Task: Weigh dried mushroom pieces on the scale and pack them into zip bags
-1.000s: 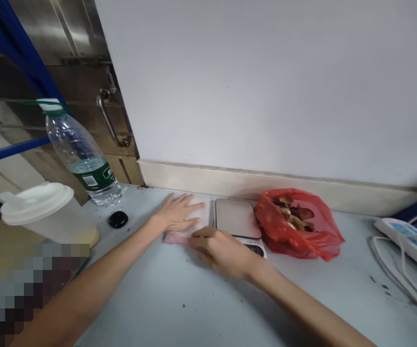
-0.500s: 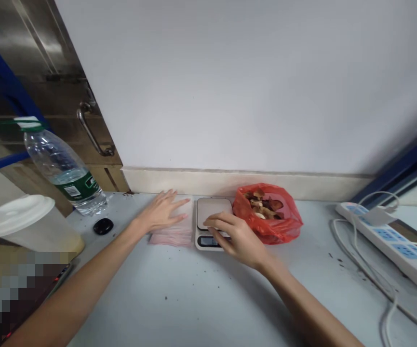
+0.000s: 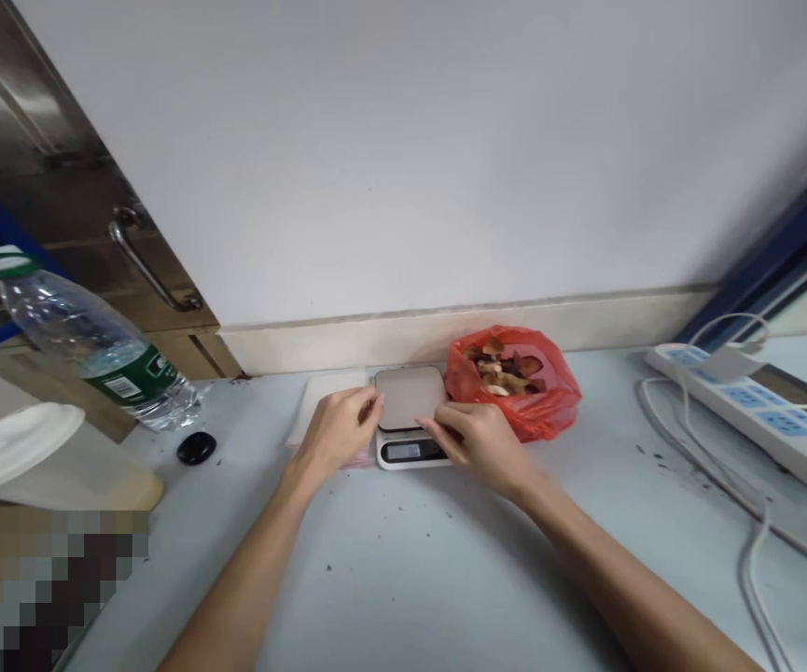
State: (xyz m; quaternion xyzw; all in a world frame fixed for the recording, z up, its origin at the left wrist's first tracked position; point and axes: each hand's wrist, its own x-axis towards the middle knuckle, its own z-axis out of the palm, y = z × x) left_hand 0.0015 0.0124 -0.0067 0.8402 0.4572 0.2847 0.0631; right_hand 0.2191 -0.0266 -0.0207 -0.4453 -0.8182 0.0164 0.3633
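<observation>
Bag (image 3: 547,411) held brown pieces (image 3: 513,383) | bottle (image 3: 71,313) held clear liquid (image 3: 115,356) | left grip (image 3: 337,427) and right grip (image 3: 481,441) curled near scale (image 3: 410,397); whether gripping anything, couldn't tell

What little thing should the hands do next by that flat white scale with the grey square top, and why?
Perhaps ease the bare right hand back a little. In this view it overlaps the right front corner of the scale; I can't tell whether it touches, but a touch might upset the reading on the grey rectangular display.
</observation>
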